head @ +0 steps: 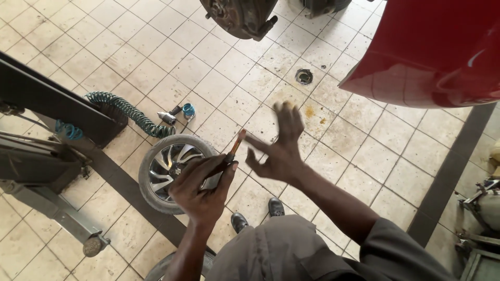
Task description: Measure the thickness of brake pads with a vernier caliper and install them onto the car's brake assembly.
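My left hand [203,187] grips a thin stick-like tool [235,145] with an orange-brown tip that points up and to the right. My right hand [278,148] is held beside the tool's tip, palm spread and fingers apart, blurred, holding nothing. Below both hands a car wheel with an alloy rim [169,169] lies flat on the tiled floor. My shoes [258,214] stand just right of the wheel.
A red car body [432,52] hangs at the upper right, with a bare wheel hub [239,18] at the top. A coiled air hose [130,112] with a fitting lies left of centre. Dark lift arms [47,104] cross the left side. A floor drain [303,76] sits farther back.
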